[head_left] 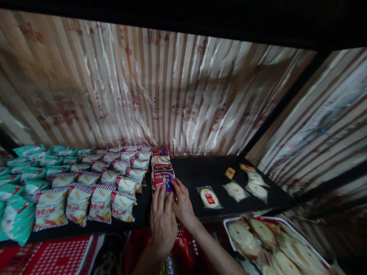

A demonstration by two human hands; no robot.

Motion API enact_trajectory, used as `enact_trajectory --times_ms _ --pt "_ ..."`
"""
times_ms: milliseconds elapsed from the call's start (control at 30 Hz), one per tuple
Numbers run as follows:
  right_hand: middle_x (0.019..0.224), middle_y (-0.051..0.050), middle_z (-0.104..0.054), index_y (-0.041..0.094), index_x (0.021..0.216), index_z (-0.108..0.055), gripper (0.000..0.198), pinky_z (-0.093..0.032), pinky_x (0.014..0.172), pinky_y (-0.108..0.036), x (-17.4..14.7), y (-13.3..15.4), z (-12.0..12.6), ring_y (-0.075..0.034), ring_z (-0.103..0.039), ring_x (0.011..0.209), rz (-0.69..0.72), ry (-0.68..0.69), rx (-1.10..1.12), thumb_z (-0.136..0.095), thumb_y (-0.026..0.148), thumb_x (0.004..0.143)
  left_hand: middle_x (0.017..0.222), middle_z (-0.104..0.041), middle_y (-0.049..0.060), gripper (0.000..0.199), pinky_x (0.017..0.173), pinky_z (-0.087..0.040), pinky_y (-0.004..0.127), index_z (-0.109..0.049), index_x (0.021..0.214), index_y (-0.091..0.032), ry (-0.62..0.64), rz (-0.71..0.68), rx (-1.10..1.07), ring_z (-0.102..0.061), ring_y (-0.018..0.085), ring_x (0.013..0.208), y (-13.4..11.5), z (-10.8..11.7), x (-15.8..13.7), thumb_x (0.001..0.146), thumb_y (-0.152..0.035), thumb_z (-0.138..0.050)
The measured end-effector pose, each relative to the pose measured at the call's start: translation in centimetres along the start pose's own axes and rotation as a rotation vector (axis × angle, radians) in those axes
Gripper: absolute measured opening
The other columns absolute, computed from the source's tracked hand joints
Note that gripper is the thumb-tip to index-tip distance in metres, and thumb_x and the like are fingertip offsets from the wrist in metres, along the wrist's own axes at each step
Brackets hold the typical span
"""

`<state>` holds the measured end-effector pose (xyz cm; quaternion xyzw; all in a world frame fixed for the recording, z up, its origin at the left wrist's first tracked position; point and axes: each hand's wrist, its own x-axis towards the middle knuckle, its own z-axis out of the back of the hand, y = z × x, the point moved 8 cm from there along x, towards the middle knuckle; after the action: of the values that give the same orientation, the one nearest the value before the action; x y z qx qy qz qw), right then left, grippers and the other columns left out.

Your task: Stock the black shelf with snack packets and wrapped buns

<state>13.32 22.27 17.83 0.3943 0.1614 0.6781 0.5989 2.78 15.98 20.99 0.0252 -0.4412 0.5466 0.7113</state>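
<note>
The left hand (164, 219) is laid palm down over the near end of a dark red and blue printed packet (164, 179), its fingers extended toward the far side and held slightly apart. The left forearm is brought in from the near edge, and the wrist is kept just left of the right one. The right hand (181, 200) is set just beside it, its back turned up, its fingers stretched over the near right corner of the same packet, and its forearm is slanted in from the near right. Whether the packet is gripped by either hand cannot be told, since the palms and its near edge are hidden.

The packet is placed at the near end of a column of similar packets (161, 154) on a black shelf (195, 172). To the left, white snack bags (99, 202) are stood in rows, with green bags (18, 217) farther left. To the right, flat round items in clear wrappers (209, 198) are spread out. More are piled in a white-rimmed basket (227, 230) at the near right.
</note>
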Motion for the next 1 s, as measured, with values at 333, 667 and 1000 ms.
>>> enact_trajectory --times_ms 333,667,1000 --pt "0.133 -0.010 -0.051 0.018 0.113 -0.063 0.036 -0.030 0.107 -0.045 6.4 2.8 1.7 -0.024 -0.031 0.133 0.137 -0.046 -0.068 -0.037 0.028 0.090 0.136 -0.049 0.013 0.042 0.105 -0.035 0.048 -0.055 0.123 -0.010 0.117 0.109 0.149 -0.033 0.030 0.133 1.7 -3.4 2.3 0.083 -0.021 -0.045" --pt "0.145 -0.010 -0.038 0.019 0.129 -0.051 0.043 -0.021 0.106 -0.050 15.8 4.9 -6.6 -0.031 -0.014 0.139 0.169 0.338 -0.468 -0.037 0.034 0.091 0.132 -0.054 0.012 0.040 0.103 -0.036 0.050 -0.060 0.118 -0.016 0.037 0.067 0.199 -0.043 0.030 0.126 2.2 -4.9 1.6 0.083 -0.030 -0.048" --pt "0.148 -0.003 -0.032 0.029 0.133 -0.044 0.049 -0.022 0.104 -0.047 17.2 1.5 -9.3 -0.030 -0.022 0.136 0.047 0.456 -0.586 -0.028 0.046 0.090 0.128 -0.057 0.010 0.042 0.104 -0.037 0.046 -0.062 0.116 -0.017 0.071 0.099 0.240 -0.044 0.028 0.125 2.4 -5.5 1.8 0.083 -0.041 -0.050"
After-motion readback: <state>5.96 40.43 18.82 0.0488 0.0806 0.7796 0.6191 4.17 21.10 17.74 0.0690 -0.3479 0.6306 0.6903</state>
